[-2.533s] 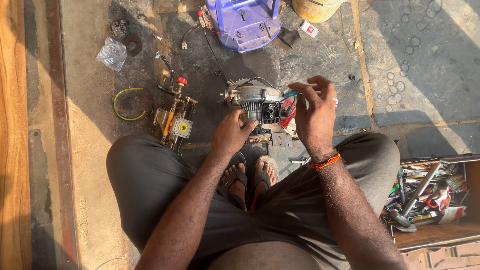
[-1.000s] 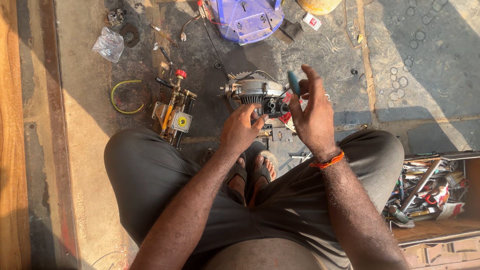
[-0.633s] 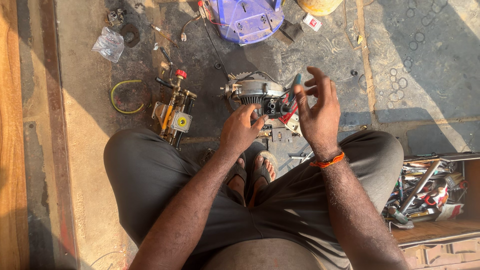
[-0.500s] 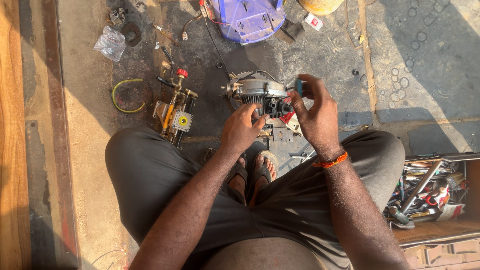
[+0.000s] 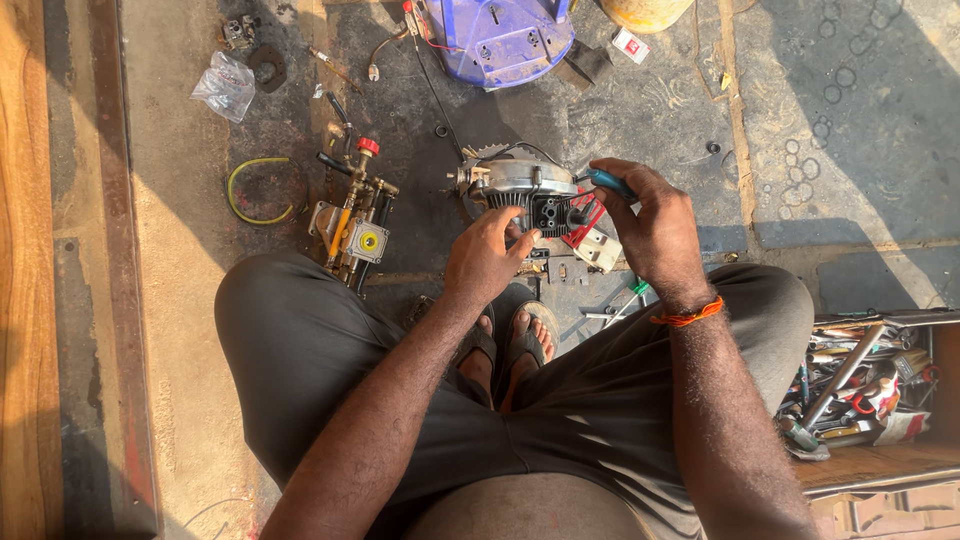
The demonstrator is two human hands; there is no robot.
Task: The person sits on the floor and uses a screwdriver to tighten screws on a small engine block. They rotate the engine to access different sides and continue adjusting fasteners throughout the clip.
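Blue-handled screwdriver (image 5: pixel 607 181) pinched in right hand (image 5: pixel 655 235), tip toward engine (image 5: pixel 522 190); left hand (image 5: pixel 483 262) gripping engine

Engine (image 5: pixel 525 190), pump (image 5: pixel 352 215) on concrete floor (image 5: pixel 830 130)

One camera only, on person's head. Looks straight down over knees and feet to floor (image 5: pixel 640 110). Close view: both arms reach in from bottom edge, small engine (image 5: pixel 525 190) near middle. Top of picture is farther from person. No second view to share anything.
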